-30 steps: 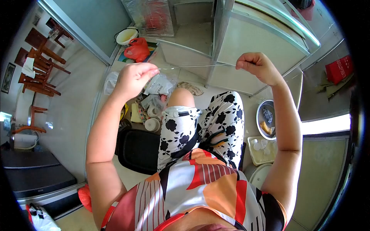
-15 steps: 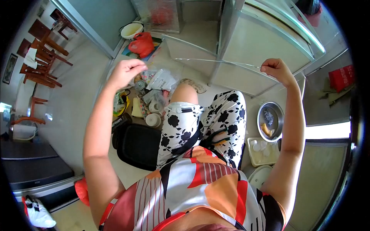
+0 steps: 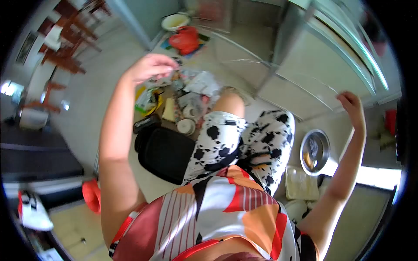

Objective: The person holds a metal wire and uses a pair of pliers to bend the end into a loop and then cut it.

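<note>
A thin, clear, shiny strand [image 3: 257,61] stretches across the air between my hands, partly blurred; its material is unclear. My right hand [image 3: 351,106], raised at the right, pinches the strand's near end between thumb and fingers. My left hand [image 3: 152,69] is raised at the upper left with thumb and fingers pressed together. Whether the strand reaches those left fingertips I cannot make out. Below the left hand lies a pile of plastic bags and packages [image 3: 202,83] on the floor. Under my right forearm sits a metal bowl [image 3: 321,140] with a yellowish piece and something clear inside.
A black stool or lid-like seat [image 3: 167,154] stands left of my legs. White tape-like rolls [image 3: 186,126] lie near it. A red bag [image 3: 185,40] and white bucket [image 3: 174,21] are at the back. Glass-panelled cabinets [image 3: 322,65] border the right; a pale tray [image 3: 300,185] lies below the bowl.
The view has turned and shifted. My right hand has moved outward to the right and lower, and the strand slants down toward it. My left hand keeps its closed shape.
</note>
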`<action>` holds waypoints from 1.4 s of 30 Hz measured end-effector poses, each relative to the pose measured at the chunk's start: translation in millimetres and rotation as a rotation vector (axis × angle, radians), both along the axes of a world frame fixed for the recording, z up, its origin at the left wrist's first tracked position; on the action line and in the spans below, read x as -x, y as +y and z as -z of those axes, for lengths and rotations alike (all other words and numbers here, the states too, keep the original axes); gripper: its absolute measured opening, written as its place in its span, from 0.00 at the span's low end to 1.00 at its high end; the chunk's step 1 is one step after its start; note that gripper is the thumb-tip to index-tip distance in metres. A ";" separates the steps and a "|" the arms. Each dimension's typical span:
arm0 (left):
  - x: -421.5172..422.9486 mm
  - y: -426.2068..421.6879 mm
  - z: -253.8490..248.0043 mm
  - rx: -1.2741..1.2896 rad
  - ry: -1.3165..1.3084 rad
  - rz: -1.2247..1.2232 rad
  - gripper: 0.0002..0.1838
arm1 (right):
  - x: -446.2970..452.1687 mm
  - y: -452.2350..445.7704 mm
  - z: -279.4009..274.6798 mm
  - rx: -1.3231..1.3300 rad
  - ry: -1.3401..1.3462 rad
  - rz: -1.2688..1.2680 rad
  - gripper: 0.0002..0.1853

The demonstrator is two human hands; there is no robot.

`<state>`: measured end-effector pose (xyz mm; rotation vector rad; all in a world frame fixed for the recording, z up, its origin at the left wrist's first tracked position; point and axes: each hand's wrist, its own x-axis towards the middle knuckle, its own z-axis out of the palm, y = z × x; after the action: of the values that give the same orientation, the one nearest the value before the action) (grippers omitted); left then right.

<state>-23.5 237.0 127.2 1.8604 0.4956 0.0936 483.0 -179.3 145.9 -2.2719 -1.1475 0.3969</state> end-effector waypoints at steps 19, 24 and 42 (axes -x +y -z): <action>-2.0 -36.3 -8.6 -0.682 -0.264 0.025 0.06 | -62.3 -51.2 40.4 -0.185 0.166 0.114 0.05; 6.7 -50.9 -14.7 -0.972 -0.279 -0.019 0.05 | -69.7 -80.0 63.2 -0.260 0.124 0.137 0.07; 28.2 -54.2 46.0 -0.793 0.498 0.081 0.21 | 84.2 -21.7 15.7 -0.302 0.369 -0.149 0.09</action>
<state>-51.7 182.8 81.2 2.6976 0.7981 -0.2755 398.8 -200.9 130.2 -1.7705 -1.1010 0.6255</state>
